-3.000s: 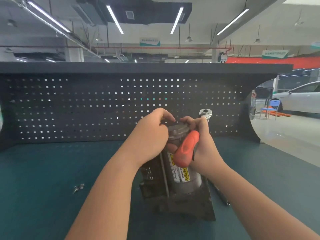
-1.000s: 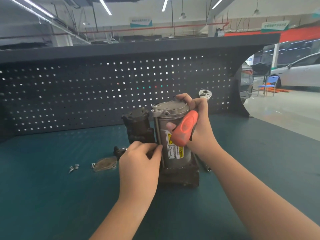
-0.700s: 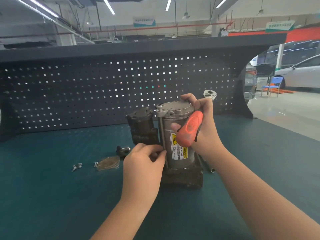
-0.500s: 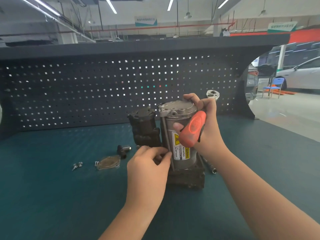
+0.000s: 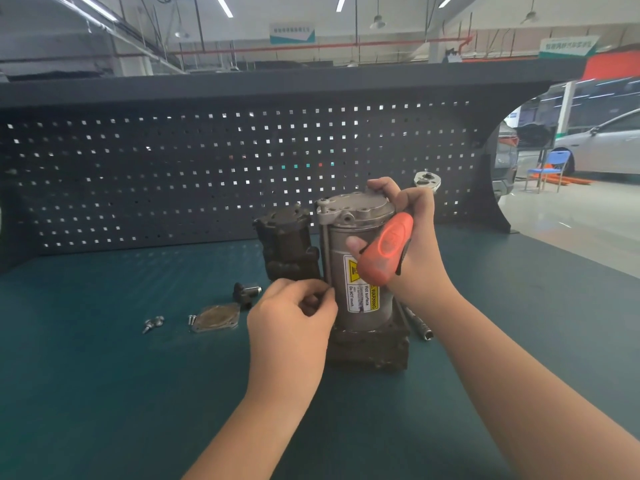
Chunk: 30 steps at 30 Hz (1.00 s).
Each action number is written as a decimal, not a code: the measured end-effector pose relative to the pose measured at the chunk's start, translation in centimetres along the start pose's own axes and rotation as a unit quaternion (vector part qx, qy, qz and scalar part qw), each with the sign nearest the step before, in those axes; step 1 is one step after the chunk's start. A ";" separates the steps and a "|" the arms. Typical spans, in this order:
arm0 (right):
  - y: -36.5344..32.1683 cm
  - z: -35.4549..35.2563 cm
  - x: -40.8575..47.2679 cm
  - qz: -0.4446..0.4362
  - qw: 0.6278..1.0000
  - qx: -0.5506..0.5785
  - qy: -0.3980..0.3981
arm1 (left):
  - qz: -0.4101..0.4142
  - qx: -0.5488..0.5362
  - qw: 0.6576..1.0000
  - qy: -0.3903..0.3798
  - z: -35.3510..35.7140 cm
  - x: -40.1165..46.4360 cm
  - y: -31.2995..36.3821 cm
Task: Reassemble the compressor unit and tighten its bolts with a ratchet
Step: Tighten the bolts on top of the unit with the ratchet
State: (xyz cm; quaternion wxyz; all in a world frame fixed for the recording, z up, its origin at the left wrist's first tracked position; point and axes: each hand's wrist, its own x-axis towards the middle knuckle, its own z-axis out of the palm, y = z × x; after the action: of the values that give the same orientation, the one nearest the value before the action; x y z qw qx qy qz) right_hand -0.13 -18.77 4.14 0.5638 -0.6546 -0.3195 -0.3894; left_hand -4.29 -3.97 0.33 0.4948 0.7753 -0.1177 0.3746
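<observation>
Right hand [image 5: 414, 244]: curled round the ratchet [image 5: 386, 249], orange handle across the palm, chrome head [image 5: 427, 181] showing above the knuckles; the fingertips of the same hand rest on the top cap of the compressor unit [image 5: 360, 268].

Left hand [image 5: 294, 317]: thumb and forefinger pinch the long bolt [image 5: 326, 251] low on its shank. The bolt stands upright along the left flank of the unit, its head at the lug of the top cap.

Compressor unit: grey cylinder upright on a dark cast base, yellow hot-surface warning label facing the viewer. Stands on the teal bench top [image 5: 104, 393], about midway between its left and right edges and nearer the back edge than the front.

Dark cast housing [image 5: 287, 244]: upright, just beside the unit on its left, toward the back edge.

Small black fitting [image 5: 245, 293]: left of the left hand.

Flat metal plate [image 5: 216, 317]: lying flat, just in front of the fitting, a screw [image 5: 191, 319] at its left edge.

Loose screws [image 5: 152, 323]: further left, apart from the plate.

Metal rod [image 5: 420, 327]: lying right of the base, partly hidden by the right forearm.

Black pegboard [image 5: 173, 174]: upright along the back edge.
</observation>
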 end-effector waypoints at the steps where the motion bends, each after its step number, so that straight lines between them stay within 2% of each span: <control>1: 0.0 0.0 0.0 0.000 1.000 -0.001 -0.002 | 0.002 0.006 1.000 -0.006 0.0 -0.1 0.0; 9: -0.4 0.2 0.0 0.008 1.000 0.013 -0.004 | 0.004 0.054 0.999 0.004 -0.5 -0.6 -0.1; 13: -0.3 0.2 -0.2 0.013 0.999 0.044 -0.008 | 0.087 0.016 0.993 0.078 -3.0 1.9 2.2; 14: -0.2 0.2 -0.2 0.014 0.999 0.050 -0.007 | 0.099 0.016 0.993 0.064 -3.6 3.1 3.0; 17: -0.1 0.3 -0.1 0.021 0.998 0.064 -0.008 | 0.087 0.033 0.995 -0.045 -4.7 6.2 4.4; 20: -0.1 0.2 -0.1 0.019 0.998 0.062 -0.007 | 0.045 -0.019 0.993 -0.105 -4.5 7.0 4.8; 24: -0.1 0.2 -0.1 0.023 0.998 0.056 -0.008 | 0.032 -0.033 0.992 -0.114 -3.9 7.4 5.0; 30: -0.2 0.1 -0.1 0.013 0.999 0.046 -0.007 | 0.060 -0.029 0.994 -0.085 -3.6 8.0 5.2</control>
State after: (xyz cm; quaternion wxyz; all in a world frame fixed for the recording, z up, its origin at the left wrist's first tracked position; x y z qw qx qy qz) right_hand -0.32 -18.60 4.13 0.5960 -0.6345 -0.3326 -0.3628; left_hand -3.34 -1.86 10.23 0.4820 0.7809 -0.2170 0.3328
